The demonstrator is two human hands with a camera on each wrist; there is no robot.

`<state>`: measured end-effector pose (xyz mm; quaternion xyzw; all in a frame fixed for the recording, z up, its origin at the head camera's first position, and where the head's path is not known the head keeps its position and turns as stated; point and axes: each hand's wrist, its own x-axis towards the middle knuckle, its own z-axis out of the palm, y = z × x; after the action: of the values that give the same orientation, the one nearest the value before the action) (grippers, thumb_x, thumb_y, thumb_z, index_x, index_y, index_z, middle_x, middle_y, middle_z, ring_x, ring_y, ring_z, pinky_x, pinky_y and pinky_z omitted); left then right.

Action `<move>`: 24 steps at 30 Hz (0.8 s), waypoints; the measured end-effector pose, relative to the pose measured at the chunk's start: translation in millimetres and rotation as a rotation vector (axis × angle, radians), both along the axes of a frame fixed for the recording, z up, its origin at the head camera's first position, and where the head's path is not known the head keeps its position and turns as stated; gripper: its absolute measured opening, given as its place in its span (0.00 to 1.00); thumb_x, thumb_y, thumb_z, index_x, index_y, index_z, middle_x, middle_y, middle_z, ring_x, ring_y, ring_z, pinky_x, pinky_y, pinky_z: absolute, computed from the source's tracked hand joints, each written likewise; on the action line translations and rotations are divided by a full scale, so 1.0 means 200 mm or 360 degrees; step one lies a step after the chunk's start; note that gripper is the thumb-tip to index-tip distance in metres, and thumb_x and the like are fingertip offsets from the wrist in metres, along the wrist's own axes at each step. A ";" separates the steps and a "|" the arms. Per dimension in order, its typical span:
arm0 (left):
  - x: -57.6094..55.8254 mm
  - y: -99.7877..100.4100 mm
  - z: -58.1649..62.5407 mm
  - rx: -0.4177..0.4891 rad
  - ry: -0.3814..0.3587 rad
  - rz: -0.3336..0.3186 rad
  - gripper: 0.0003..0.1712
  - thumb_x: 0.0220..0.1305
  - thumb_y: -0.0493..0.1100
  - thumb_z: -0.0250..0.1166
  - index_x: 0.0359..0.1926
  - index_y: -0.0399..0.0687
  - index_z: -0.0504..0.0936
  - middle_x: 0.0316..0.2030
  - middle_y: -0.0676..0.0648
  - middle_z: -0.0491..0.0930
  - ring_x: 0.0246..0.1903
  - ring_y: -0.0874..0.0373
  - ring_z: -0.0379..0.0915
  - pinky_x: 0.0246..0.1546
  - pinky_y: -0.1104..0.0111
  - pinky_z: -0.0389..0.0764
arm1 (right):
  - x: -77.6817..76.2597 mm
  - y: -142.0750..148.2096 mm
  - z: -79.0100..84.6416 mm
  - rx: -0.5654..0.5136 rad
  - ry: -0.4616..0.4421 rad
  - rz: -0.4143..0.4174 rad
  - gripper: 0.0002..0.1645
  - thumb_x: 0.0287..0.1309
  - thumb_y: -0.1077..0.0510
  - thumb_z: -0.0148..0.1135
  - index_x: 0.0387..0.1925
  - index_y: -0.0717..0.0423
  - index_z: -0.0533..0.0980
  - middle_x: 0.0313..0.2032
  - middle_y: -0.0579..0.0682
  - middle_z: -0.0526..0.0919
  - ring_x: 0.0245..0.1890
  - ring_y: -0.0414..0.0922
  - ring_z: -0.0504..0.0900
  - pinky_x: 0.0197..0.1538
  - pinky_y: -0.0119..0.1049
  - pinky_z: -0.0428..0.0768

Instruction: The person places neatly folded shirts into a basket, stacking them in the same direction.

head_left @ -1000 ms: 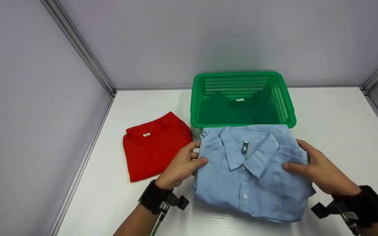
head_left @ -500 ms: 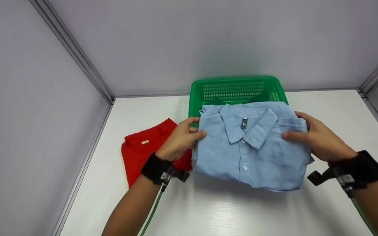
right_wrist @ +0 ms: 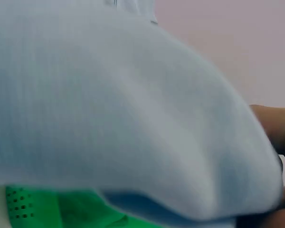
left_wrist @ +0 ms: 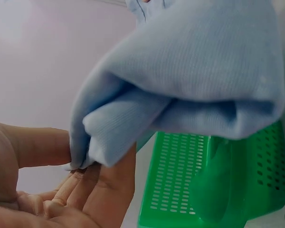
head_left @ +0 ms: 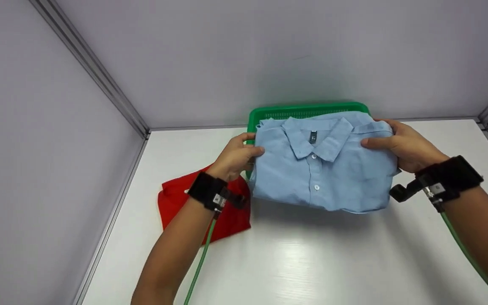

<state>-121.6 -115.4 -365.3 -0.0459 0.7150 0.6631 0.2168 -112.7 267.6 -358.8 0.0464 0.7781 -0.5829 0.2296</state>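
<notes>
Neatly folded light-blue collared shirt [head_left: 325, 167], buttons [head_left: 316, 187] probably white.

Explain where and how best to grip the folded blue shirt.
Probably at both side edges of the folded blue shirt, from left and right as the left hand and right hand do: it is wide and soft, its left edge gaping between layers, so pinch them together.

Folded blue shirt [head_left: 324, 169] moved farther by left hand [head_left: 234, 156] and right hand [head_left: 413, 148], now screening most of green basket [head_left: 307, 109]. Left wrist strap [head_left: 206, 189] now overlaps red garment [head_left: 230, 222].
</notes>
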 end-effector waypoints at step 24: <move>-0.07 -0.03 -0.05 0.0047 0.0093 0.0129 0.32 0.76 0.36 0.61 0.77 0.46 0.65 0.55 0.41 0.83 0.45 0.55 0.81 0.44 0.65 0.83 | -0.14 -0.09 0.03 -0.0056 -0.0015 -0.0144 0.60 0.70 0.47 0.69 0.86 0.45 0.39 0.79 0.54 0.54 0.70 0.49 0.65 0.72 0.54 0.72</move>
<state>-134.8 -122.3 -375.2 -0.0523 0.7086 0.6830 0.1693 -140.7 249.4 -353.1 0.0804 0.7636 -0.6061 0.2074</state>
